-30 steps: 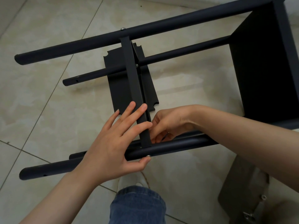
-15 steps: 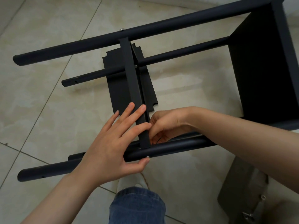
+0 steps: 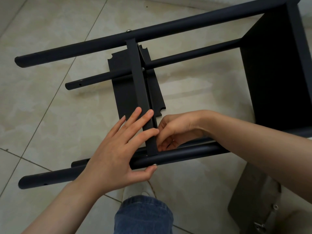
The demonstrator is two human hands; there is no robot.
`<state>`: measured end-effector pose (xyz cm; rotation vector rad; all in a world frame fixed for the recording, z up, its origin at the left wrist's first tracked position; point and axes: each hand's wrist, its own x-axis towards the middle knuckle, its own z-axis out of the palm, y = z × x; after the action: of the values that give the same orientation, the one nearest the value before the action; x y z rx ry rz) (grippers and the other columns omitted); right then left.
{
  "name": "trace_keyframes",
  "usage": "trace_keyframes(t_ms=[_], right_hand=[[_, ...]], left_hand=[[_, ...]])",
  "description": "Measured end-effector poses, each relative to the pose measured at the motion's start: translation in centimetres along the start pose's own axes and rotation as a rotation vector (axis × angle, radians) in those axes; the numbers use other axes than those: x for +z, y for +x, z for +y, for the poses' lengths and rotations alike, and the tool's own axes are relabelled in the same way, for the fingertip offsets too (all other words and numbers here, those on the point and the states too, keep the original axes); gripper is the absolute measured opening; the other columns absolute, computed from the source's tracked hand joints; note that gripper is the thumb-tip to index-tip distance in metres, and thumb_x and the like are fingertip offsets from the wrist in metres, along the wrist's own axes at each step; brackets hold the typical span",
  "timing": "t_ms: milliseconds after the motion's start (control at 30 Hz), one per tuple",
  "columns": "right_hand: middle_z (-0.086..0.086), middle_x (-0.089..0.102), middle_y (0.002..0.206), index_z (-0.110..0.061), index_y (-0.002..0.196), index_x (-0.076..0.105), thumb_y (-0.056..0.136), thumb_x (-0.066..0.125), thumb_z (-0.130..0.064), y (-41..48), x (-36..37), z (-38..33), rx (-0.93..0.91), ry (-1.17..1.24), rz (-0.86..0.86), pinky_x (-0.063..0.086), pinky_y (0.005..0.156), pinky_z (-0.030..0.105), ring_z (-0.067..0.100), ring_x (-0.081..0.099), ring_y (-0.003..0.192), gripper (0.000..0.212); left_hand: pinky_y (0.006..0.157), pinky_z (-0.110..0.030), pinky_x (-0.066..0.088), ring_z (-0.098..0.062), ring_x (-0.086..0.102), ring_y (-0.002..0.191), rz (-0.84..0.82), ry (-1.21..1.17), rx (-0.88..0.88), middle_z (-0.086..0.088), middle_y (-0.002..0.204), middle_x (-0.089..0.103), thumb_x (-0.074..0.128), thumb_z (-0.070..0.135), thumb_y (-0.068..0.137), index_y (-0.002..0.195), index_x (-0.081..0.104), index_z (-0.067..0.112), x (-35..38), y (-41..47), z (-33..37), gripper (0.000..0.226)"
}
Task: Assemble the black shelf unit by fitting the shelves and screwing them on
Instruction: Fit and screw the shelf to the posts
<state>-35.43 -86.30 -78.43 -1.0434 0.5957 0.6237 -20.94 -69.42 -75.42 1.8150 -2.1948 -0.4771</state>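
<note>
You are standing on a pale tiled floor, looking down at the black shelf unit, which lies on its side in front of you with its four round posts running left to right. At its right end one shelf is already set between the posts and shows as a deep dark box. Near the middle a second shelf stands edge-on to you, its narrow rim reaching from the far post down to the near post. A flat black panel with notched corners shows below that rim on both sides; you cannot tell whether it lies loose on the tiles. At the lower right a grey sheet rests on the floor with small metal fittings on it. Your jeans leg and a light shoe sit at the bottom edge.

Your left hand is spread wide, with straight fingers laid across the shelf rim and the thumb reaching under the near post. Your right hand is tucked behind the rim just above that post with its fingers curled; what they pinch, if anything, is hidden.

A screw head sits on the near post, touching your left thumb tip. Another screw sits on the far post above the rim, and a third sits where the rim crosses the thinner rod.
</note>
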Motion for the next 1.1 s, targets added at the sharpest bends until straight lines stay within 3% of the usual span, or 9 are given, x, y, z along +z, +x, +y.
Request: trace_keyframes(t_ms=[567, 733, 900, 1100], right_hand=[[0.009, 0.068, 0.078, -0.005, 0.084, 0.072, 0.091, 0.064, -0.002, 0.43, 0.09, 0.17, 0.007, -0.024, 0.011, 0.052, 0.078, 0.026, 0.015, 0.064, 0.072, 0.011], [0.01, 0.068, 0.08, -0.001, 0.09, 0.071, 0.09, 0.063, 0.0, 0.52, 0.18, 0.16, -0.002, -0.007, 0.011, 0.053, 0.077, 0.026, 0.015, 0.064, 0.072, 0.008], [0.007, 0.07, 0.078, -0.006, 0.082, 0.073, 0.091, 0.065, -0.004, -0.06, -0.1, 0.13, -0.005, -0.028, -0.003, 0.052, 0.076, 0.024, 0.013, 0.064, 0.071, 0.013], [0.01, 0.067, 0.082, -0.001, 0.09, 0.07, 0.093, 0.061, 0.0, 0.41, 0.21, 0.01, -0.016, -0.02, 0.001, 0.054, 0.075, 0.022, 0.013, 0.064, 0.072, 0.01]], left_hand=[[0.124, -0.047, 0.019, -0.02, 0.01, 0.157, -0.001, 0.006, 0.001, 0.005, 0.169, 0.017, 0.064, 0.058, 0.081, 0.145, 0.043, 0.03, 0.08, -0.06, -0.1, 0.073], [0.123, -0.046, 0.019, -0.021, 0.011, 0.157, 0.004, 0.002, 0.008, 0.005, 0.169, 0.017, 0.063, 0.059, 0.081, 0.146, 0.041, 0.031, 0.09, -0.02, -0.14, 0.074], [0.124, -0.046, 0.018, -0.02, 0.009, 0.157, -0.007, 0.008, -0.001, 0.006, 0.169, 0.015, 0.062, 0.06, 0.081, 0.145, 0.04, 0.032, 0.03, -0.03, -0.12, 0.073], [0.122, -0.051, 0.023, -0.021, 0.01, 0.157, 0.0, 0.007, 0.002, 0.004, 0.169, 0.016, 0.062, 0.059, 0.081, 0.146, 0.041, 0.031, 0.1, -0.06, -0.11, 0.074]])
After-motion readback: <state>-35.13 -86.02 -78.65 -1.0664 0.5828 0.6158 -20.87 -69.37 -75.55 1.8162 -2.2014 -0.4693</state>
